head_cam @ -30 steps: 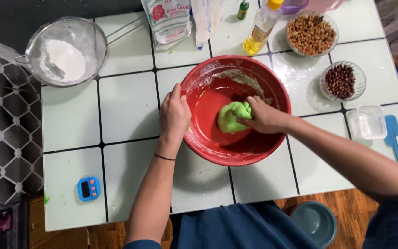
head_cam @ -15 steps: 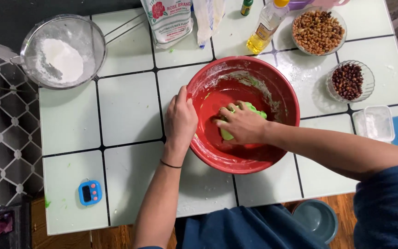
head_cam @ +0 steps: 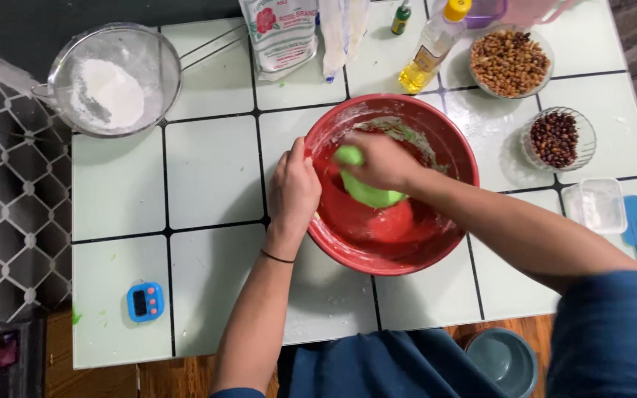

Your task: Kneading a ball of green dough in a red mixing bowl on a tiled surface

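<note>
White tiled table [head_cam: 208, 177] — wooden floor [head_cam: 90, 379]

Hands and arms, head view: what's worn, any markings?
Both hands are bare, no gloves or rings visible. The left hand has a thin dark band around the wrist, and the forearm is bare. The right hand is motion-blurred; its forearm is bare up to a dark blue sleeve at the upper arm.

Right hand [head_cam: 381, 161] motion-blurred, hiding most of green dough [head_cam: 366, 193]; flour bag [head_cam: 280, 33] cut off at top.
</note>
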